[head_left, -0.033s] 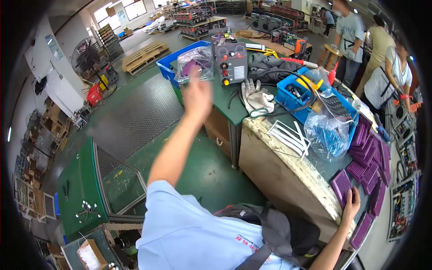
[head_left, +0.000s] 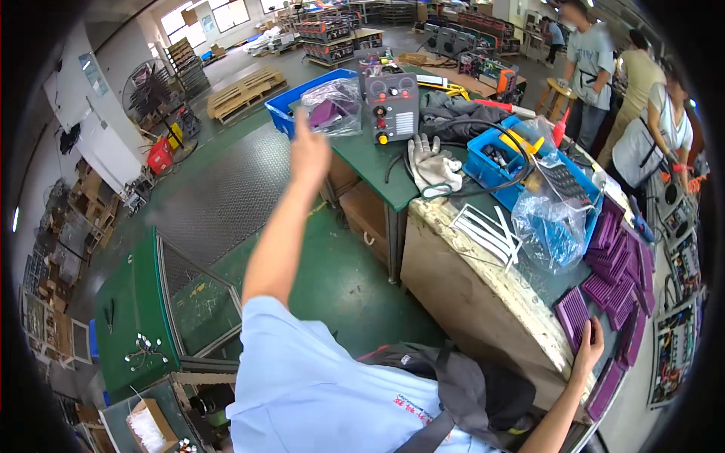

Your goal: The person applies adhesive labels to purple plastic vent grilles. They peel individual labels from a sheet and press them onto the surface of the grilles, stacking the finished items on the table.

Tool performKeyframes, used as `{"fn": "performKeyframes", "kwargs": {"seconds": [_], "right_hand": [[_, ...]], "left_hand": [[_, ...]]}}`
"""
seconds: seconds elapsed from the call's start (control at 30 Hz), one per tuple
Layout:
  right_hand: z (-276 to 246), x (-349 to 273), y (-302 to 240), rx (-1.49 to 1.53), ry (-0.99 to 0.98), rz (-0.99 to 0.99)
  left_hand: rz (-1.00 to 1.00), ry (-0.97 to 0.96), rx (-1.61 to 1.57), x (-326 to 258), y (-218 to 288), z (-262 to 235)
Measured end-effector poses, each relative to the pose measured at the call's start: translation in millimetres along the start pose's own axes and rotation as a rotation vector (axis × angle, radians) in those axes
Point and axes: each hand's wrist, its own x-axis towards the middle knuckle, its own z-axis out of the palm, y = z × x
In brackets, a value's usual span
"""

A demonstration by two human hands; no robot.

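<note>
My left hand (head_left: pixel 308 149) is raised out in front of me, one finger stretched up and the rest loosely curled, gripping nothing. Just past it sits a clear bag of purple parts (head_left: pixel 332 107) in a blue crate (head_left: pixel 285 112), and beside that a grey control box (head_left: pixel 392 108) with red and yellow knobs on the green bench (head_left: pixel 370 162). My right hand (head_left: pixel 589 349) lies flat, fingers spread, on a purple ribbed part (head_left: pixel 572 313) at the near end of the long bench (head_left: pixel 483 302) (its edge is chipped and pale). More purple parts (head_left: pixel 615 260) are stacked beyond it, then a crumpled clear bag (head_left: pixel 551 223), white strips (head_left: pixel 487 230), a blue bin (head_left: pixel 495 162) with a black cable, and white work gloves (head_left: pixel 432 162). Other people (head_left: pixel 642 113) stand at the far right.
</note>
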Motion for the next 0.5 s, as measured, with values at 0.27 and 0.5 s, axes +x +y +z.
{"fn": "performKeyframes", "kwargs": {"seconds": [0.27, 0.5], "right_hand": [[13.8, -3.8, -19.5, -0.189, -0.064, -0.132], [7.1, -6.4, -9.0, -0.148, -0.011, -0.072]], "left_hand": [[-0.566, -0.073, 0.396, 91.8, -196.2, -111.4], [-0.751, -0.17, 0.35, 112.6, -190.5, -113.0]]}}
